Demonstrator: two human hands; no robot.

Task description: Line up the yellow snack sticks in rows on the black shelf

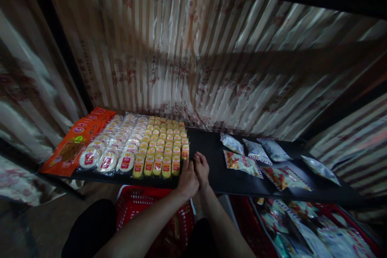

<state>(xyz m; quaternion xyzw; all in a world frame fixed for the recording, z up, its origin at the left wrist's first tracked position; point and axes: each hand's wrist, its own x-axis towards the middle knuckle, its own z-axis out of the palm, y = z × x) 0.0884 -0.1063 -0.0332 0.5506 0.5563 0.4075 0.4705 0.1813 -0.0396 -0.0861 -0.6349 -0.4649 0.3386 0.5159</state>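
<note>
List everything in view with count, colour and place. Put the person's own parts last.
shelf: one, black, across the middle
orange packets: several overlapping, orange, shelf's left end
round packs: many, white with red labels, right of the orange packets
small packs: many, yellow, right of the round packs
loose bags: six, two red-patterned, four silvery, shelf's right half
curtain: count unclear, pale with brown stripes, behind the shelf
baskets: at least two, red, below the shelf
basket bags: many, mixed colours, in the right-hand basket
left hand: one, bare, beside the small packs
right hand: one, bare, beside the left hand
</note>
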